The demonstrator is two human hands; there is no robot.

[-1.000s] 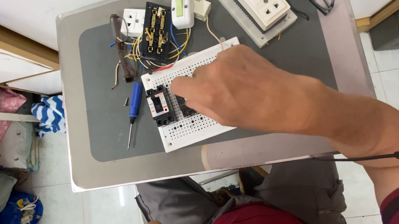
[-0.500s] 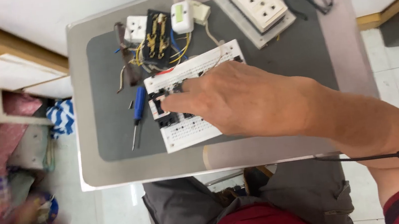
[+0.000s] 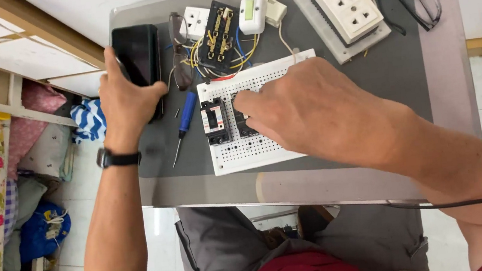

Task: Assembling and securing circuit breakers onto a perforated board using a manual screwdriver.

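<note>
Board: white perforated plastic breadboard (image 3: 248, 147) is lying mid-table on the grey mat (image 3: 391, 70), carrying a black-and-white breaker (image 3: 215, 121)
Right hand (image 3: 310, 109): fingers are pressing down on a second black module (image 3: 246, 124), partly hiding it
Left hand (image 3: 125, 100): fingers are wrapping around a black slab phone (image 3: 136, 53) at the mat's left edge
Hidden: blue-handled screwdriver (image 3: 182, 124) is lying just beside the board; the wiring behind is too tangled to follow
</note>
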